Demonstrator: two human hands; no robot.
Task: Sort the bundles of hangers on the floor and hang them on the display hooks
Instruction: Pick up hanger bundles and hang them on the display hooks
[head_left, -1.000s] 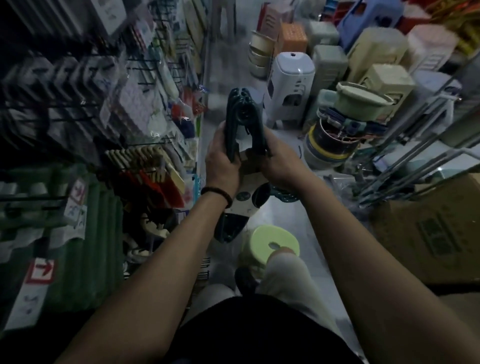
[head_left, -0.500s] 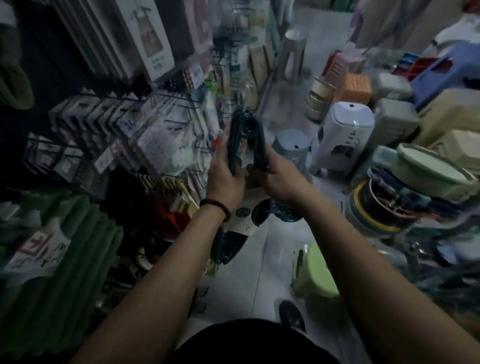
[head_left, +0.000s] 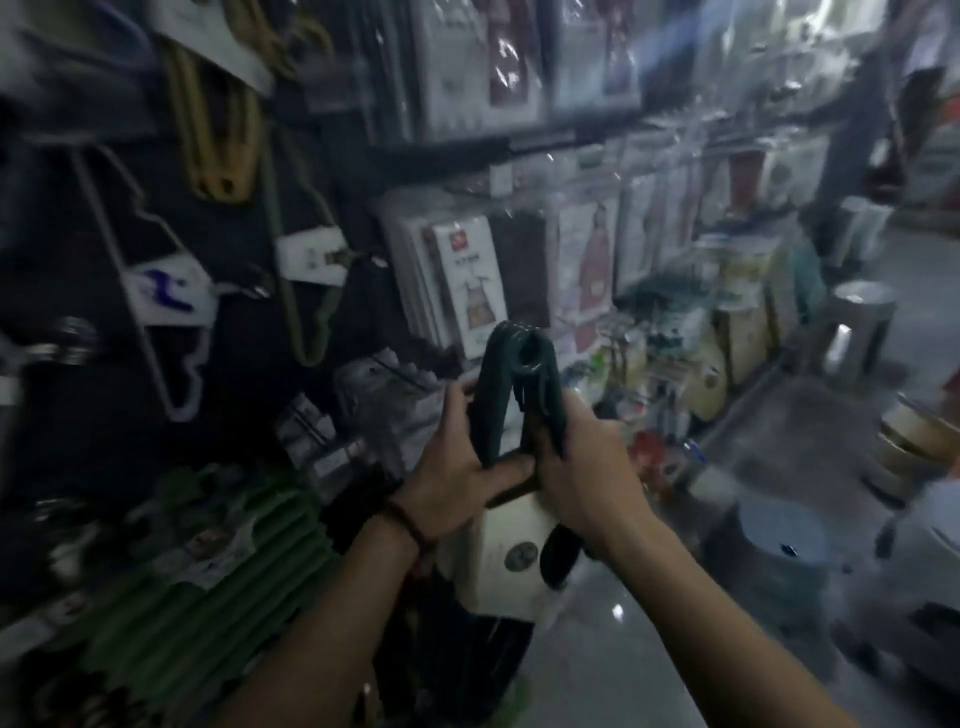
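On the far left the display wall carries hangers already hung: a white bundle (head_left: 166, 296) with a blue-printed card, olive ones (head_left: 218, 145) above it, a green one (head_left: 298, 312) beside; the picture is too blurred to pick out a single free display hook among them. Next, the left hand (head_left: 457, 478) is curled round the left limb of the dark green hanger bundle (head_left: 491, 400), thumb across its front; this hand is the one nearer the wall. The bundle stands roughly upright in mid-air, its long axis running from the metal hook loops (head_left: 527, 358) at the top, down between both hands to the pale card band (head_left: 511, 551) and the dark ends below; it is well clear of the floor (head_left: 623, 665). The right hand (head_left: 587, 478) grips the right limb, fingers wrapped, touching the left hand at the middle.

What the coming move turns on, as I judge it: the hanging places lie up and to the left of the bundle, and the loops already point upward; so the bundle likely needs carrying leftward and higher, loops leading, with the left hand guiding at the wall and the right bearing the weight; the risk is snagging the hangers already there.
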